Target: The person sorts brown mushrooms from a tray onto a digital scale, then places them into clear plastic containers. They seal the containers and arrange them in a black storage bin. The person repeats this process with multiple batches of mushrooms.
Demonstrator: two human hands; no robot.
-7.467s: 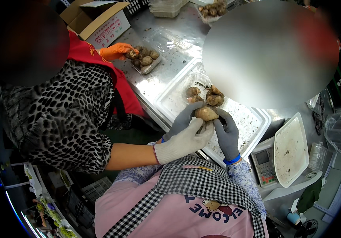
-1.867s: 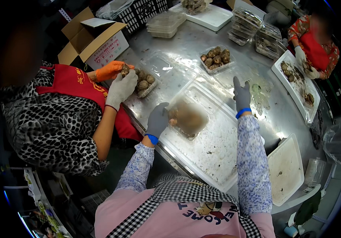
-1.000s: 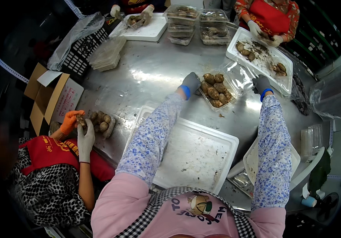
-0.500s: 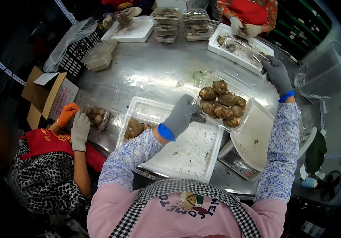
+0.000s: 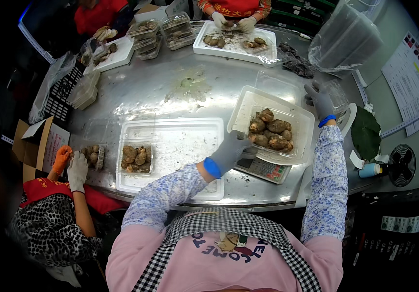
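A clear plastic box [image 5: 295, 127] full of brown taro corms [image 5: 272, 130] sits in the white pan [image 5: 242, 103] of a scale [image 5: 268, 171], its see-through lid [image 5: 280, 83] raised at the far side. My left hand [image 5: 230, 152], in a grey glove, is at the near left corner of the pan beside the box, thumb and fingers apart. On the right, my grey-gloved right hand [image 5: 320, 100] is just past the pan's edge, fingers spread. Another clear box with taro corms [image 5: 137, 158] stands in the white tray [image 5: 190, 127] to the left.
Co-workers' gloved hands [image 5: 77, 170] handle small corms at the left, and others work at far trays [image 5: 202, 47]. Stacked filled boxes [image 5: 178, 30], a cardboard box [image 5: 39, 143], a black crate [image 5: 66, 90] and a small fan [image 5: 402, 164] surround the metal table [image 5: 136, 92].
The taro box has come down from the air into the scale pan. My right hand has left the lid, and the view has swung to the right.
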